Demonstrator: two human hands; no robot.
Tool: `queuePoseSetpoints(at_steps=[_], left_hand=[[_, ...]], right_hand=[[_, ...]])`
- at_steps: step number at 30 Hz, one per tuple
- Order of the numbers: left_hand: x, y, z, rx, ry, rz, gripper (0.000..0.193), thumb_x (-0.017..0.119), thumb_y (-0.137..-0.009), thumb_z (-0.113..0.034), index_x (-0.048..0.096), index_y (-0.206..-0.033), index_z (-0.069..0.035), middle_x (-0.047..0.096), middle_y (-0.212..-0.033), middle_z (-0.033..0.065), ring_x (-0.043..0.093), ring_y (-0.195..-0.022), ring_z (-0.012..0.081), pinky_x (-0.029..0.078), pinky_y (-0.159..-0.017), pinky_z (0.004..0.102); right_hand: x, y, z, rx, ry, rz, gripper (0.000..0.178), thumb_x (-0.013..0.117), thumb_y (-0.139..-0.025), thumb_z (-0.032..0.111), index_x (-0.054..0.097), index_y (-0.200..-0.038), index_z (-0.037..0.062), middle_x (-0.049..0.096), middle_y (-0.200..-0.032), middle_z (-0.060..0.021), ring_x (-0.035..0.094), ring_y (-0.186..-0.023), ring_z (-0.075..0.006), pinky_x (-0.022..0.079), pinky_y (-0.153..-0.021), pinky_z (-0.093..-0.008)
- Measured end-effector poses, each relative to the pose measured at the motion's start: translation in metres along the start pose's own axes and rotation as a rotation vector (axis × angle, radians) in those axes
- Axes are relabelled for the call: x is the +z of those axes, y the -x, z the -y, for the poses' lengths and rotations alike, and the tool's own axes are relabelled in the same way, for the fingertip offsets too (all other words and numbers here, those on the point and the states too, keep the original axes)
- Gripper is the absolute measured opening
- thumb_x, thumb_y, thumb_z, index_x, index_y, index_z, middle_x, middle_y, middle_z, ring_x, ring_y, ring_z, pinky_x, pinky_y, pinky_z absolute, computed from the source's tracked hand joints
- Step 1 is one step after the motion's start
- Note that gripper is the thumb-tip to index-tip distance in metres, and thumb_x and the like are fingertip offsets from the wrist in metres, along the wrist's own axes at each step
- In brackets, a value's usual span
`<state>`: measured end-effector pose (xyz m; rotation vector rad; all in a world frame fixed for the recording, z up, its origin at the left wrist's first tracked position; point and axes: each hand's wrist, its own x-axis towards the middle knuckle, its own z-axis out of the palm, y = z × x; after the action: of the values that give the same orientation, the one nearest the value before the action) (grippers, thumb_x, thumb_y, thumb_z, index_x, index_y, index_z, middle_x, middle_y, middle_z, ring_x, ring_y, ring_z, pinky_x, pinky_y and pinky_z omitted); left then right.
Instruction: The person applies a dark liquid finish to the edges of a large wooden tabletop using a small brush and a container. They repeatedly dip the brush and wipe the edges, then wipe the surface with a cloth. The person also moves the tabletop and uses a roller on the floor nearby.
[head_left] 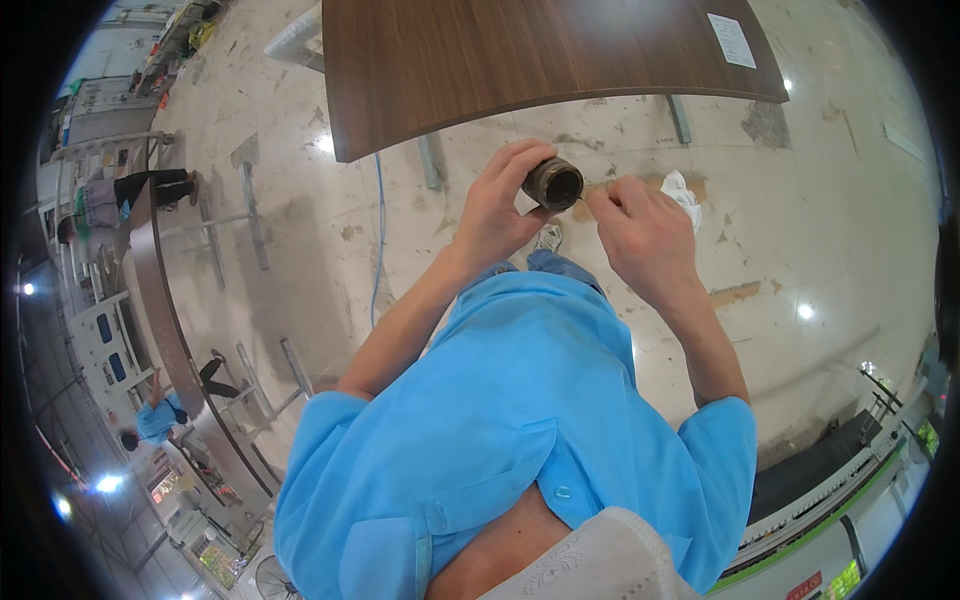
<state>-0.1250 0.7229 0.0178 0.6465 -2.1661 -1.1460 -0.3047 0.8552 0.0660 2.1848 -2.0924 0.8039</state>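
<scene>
My left hand point(500, 198) is wrapped round a small dark brown jar point(554, 184), tilted so that its round open mouth faces right. Close beside that mouth, the fingertips of my right hand point(643, 228) are pinched together on a thin dark piece too small to name. A crumpled white cloth point(682, 196) shows just past the knuckles of my right hand; I cannot tell whether the hand holds it. Beyond both hands lies a dark wood-grain board point(540, 50) with a white paper label point(731, 40) near its right end.
Metal legs point(430, 160) support the board. A blue hose point(380, 240) runs along the stained floor at left. Two people work by another long board point(170, 290) at far left. A long machine with a green edge point(815, 520) stands at lower right.
</scene>
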Motion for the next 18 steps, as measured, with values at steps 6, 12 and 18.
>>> queuePoseSetpoints(at_steps=[6,12,18], left_hand=[[0.007,0.002,-0.001,0.05,-0.033,0.022,0.068,0.089,-0.073,0.003,0.065,-0.135,-0.008,0.063,-0.139,0.0129,0.065,-0.125,0.0321,0.056,-0.102,0.04],[0.01,0.004,-0.001,0.003,-0.028,0.005,0.07,0.09,-0.071,0.003,0.065,-0.135,-0.008,0.064,-0.136,0.0126,0.066,-0.123,0.0319,0.056,-0.099,0.0395],[0.011,0.007,0.002,-0.015,-0.027,0.008,0.07,0.091,-0.071,0.001,0.065,-0.135,-0.008,0.065,-0.136,0.0124,0.065,-0.124,0.0314,0.055,-0.1,0.0393]], right_hand=[[0.001,0.001,-0.001,-0.017,-0.026,0.023,0.012,0.07,-0.082,0.007,0.067,-0.094,0.0093,0.055,-0.086,-0.0052,0.064,-0.074,-0.0235,0.05,-0.062,-0.0392],[0.0,0.007,-0.005,0.095,-0.209,0.017,0.01,0.075,-0.082,0.008,0.069,-0.09,0.0108,0.06,-0.086,-0.0034,0.066,-0.068,-0.0228,0.052,-0.058,-0.0383],[0.005,0.012,-0.008,0.124,-0.297,0.011,0.006,0.075,-0.084,0.01,0.07,-0.086,0.0103,0.062,-0.084,-0.0044,0.067,-0.068,-0.0256,0.053,-0.058,-0.0389]])
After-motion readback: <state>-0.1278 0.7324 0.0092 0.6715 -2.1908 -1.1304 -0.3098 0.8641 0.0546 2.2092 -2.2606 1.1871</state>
